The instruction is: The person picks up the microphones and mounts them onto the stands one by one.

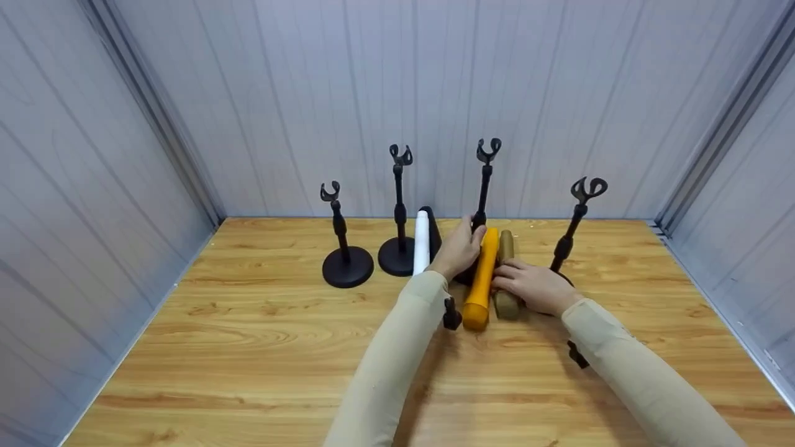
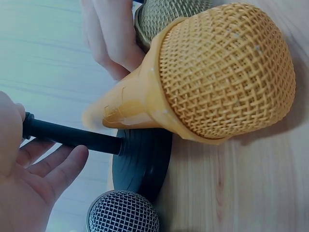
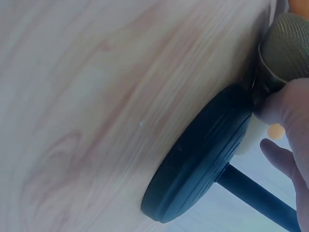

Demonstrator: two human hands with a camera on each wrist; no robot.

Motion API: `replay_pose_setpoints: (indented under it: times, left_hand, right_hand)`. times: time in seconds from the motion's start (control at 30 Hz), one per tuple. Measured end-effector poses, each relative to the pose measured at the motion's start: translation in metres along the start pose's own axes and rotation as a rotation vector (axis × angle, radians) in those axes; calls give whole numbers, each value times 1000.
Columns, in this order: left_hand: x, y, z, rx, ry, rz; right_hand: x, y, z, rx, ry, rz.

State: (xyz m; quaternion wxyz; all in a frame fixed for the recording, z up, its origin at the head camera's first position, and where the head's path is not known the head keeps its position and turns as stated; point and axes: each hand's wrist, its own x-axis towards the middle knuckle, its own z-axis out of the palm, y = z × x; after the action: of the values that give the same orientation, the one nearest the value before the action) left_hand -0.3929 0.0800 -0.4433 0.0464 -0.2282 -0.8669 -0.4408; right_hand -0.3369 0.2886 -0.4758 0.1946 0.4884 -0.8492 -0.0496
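- Your left grip [image 1: 458,248] is partly closed, its fingers bent round the pole of the third stand [image 1: 485,186] from the left. The hold looks loose.
- Your right grip [image 1: 537,285] is mostly closed on the brown microphone [image 1: 507,305], which lies on the bench [image 1: 279,354], between the orange microphone [image 1: 486,267] and the right stand [image 1: 564,247].
- The orange one lies just beside your right fingers. It is round, so a bump could make it roll.
- If you tug the pole sideways, the third stand could tip over.
- Your right wrist is very near the right stand, so a swing to the right could knock it.
- The brown one looks fat and smooth, so a weak pinch could let it slip and drop.
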Motion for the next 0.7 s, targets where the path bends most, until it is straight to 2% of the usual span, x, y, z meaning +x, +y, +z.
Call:
replay_pose_setpoints:
  times: [0.23,0.47,0.6,0.7]
  left_hand:
    - [-5,4,-2,93,-23,-12]
    - [-5,7,-10,111,-104,-10]
    - [-5,5,-15,110,-126,4]
    - [-6,4,-15,99,-136,12]
  right_hand:
    - [-7,-5,-4,68,141,-64]
    - [-9,-10,-26,44,240,-83]
    - [0,-26,-39,13,248,-126]
    - [6,-41,-42,5,215,-164]
